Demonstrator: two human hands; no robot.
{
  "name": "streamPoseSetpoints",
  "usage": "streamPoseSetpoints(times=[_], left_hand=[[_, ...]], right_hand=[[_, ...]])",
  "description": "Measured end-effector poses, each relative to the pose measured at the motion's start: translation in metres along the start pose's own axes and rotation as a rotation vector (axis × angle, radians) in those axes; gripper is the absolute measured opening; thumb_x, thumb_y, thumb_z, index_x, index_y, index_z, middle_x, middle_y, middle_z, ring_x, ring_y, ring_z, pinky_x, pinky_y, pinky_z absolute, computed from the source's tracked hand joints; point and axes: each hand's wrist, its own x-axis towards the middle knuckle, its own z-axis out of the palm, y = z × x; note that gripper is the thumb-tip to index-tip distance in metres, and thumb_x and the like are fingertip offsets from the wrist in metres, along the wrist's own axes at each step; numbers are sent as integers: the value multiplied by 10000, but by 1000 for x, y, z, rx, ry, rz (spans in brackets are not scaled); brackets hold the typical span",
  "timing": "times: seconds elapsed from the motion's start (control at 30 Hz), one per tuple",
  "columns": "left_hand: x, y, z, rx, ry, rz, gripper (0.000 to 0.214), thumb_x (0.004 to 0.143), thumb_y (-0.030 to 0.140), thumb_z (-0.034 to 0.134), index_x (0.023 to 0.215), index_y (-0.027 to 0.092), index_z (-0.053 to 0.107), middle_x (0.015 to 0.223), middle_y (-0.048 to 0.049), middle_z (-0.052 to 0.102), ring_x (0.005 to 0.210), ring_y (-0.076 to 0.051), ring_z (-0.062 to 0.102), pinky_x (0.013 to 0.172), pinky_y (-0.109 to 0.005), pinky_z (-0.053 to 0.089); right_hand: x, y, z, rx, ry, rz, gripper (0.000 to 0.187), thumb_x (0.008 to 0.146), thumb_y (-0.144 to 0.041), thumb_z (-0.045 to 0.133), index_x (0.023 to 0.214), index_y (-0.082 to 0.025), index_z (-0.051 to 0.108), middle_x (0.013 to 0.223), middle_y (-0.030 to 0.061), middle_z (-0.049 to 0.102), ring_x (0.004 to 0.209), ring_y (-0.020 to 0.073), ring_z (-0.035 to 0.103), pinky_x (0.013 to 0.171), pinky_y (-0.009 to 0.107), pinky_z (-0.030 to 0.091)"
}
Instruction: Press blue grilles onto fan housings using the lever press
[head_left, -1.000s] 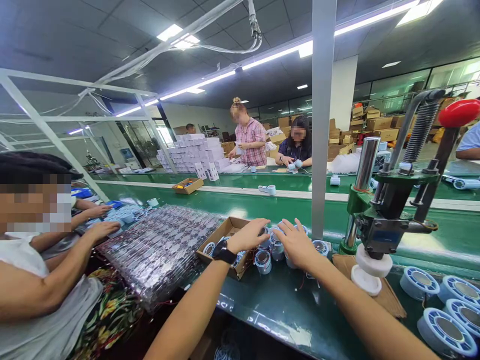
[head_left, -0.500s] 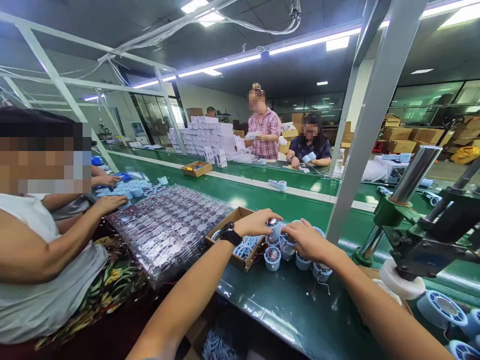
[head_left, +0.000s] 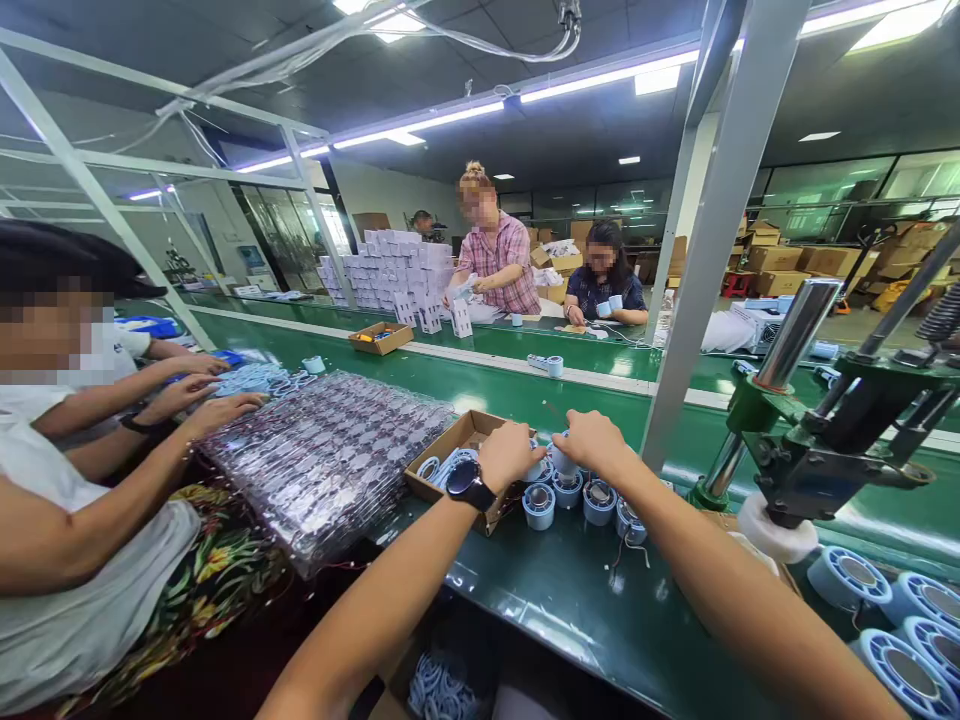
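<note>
My left hand (head_left: 511,460), with a dark watch on its wrist, is at the left edge of a cluster of light-blue round housings. Its fingers are curled over one light-blue housing, mostly hidden behind them. Beside it, my right hand (head_left: 594,442) has its fingertips closed around another light-blue housing (head_left: 564,458) at the back of the group. Just in front stand more housings, among them one with a metal centre (head_left: 539,507) and another with thin wires (head_left: 600,502). A cardboard box (head_left: 474,428) holding light-blue rings is left of my left hand.
A press (head_left: 806,470) with a white round head stands at the right, near more light-blue housings (head_left: 851,578). A grey post (head_left: 697,250) rises behind my right hand. Left lies a plastic-wrapped stack of parts (head_left: 322,455); co-workers' hands (head_left: 225,410) are beyond it.
The view has shifted a little to the right. My left hand has moved from a raised metal-topped housing to one low beside the box. My right hand now grips a housing at the back.
</note>
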Motion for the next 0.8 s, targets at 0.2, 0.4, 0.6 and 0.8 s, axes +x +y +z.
streamPoseSetpoints(times=[0.2, 0.4, 0.6, 0.8], left_hand=[[0, 15, 7, 21, 25, -62, 346, 923, 405, 596, 1158, 151, 617, 1173, -102, 652, 1014, -236, 648, 868, -456, 549], [6, 15, 10, -24, 1, -38, 331, 922, 375, 605, 1171, 156, 612, 1190, -100, 645, 1034, -241, 642, 879, -463, 547], [9, 5, 6, -142, -73, 62, 300, 931, 360, 594, 1163, 171, 619, 1196, -91, 647, 1042, -237, 640, 890, -466, 544], [5, -8, 2, -276, -140, 98, 322, 938, 356, 585, 1204, 176, 597, 1182, -90, 649, 967, -215, 658, 817, -423, 575]], right_hand=[[-2, -12, 11, -38, -11, 6, 331, 962, -354, 593, 1222, -148, 592, 1220, 96, 622, 1051, 209, 640, 900, 414, 550], [-10, -8, 12, -83, 23, -40, 366, 969, -378, 577, 1258, -154, 571, 1233, 99, 614, 1050, 213, 640, 897, 420, 550], [-17, -3, 17, -107, 3, -104, 356, 975, -382, 565, 1258, -166, 572, 1220, 92, 620, 1028, 203, 645, 882, 411, 557], [-12, -4, 26, -118, 13, -103, 357, 969, -376, 577, 1257, -166, 572, 1233, 94, 613, 1037, 206, 642, 883, 411, 557]])
